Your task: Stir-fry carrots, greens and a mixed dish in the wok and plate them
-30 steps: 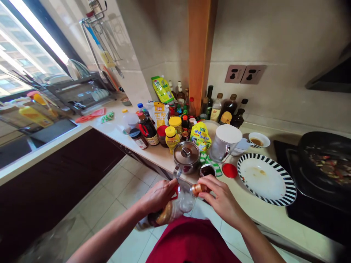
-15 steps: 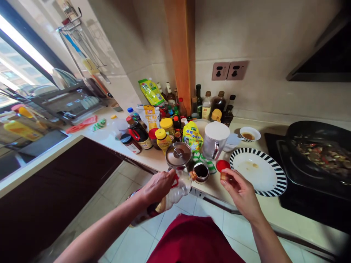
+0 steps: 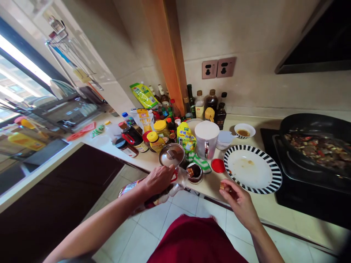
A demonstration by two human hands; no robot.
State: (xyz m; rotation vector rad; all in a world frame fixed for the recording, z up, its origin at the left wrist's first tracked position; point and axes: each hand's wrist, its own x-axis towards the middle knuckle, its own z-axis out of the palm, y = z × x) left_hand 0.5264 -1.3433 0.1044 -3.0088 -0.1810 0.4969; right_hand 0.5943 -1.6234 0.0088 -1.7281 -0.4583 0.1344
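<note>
My left hand [image 3: 159,180] is closed round the red handle of a large clear plastic bottle [image 3: 178,184], tilted nearly flat. The bottle's neck lies over the mouth of an open jar [image 3: 195,173] with dark contents, at the counter's front edge. Between the fingertips of my right hand [image 3: 238,199] is a small brownish bottle cap [image 3: 222,186], held in front of the striped plate. A red lid [image 3: 218,166] lies on the counter just right of the jar. Whether liquid is flowing from the bottle I cannot tell.
A black-and-white rimmed plate [image 3: 252,182] stands beside a wok [image 3: 315,124] of cooked food on the stove. Behind the jar are a steel-lidded pot [image 3: 172,155], a white-lidded pitcher [image 3: 207,140], a yellow seasoning pouch [image 3: 186,137] and several bottles. A small bowl [image 3: 245,130] holds brown liquid.
The bottle has tipped further, its base rising and its neck moving over the jar's mouth. My right hand still pinches the cap, now a little lower. The whole view has shifted slightly.
</note>
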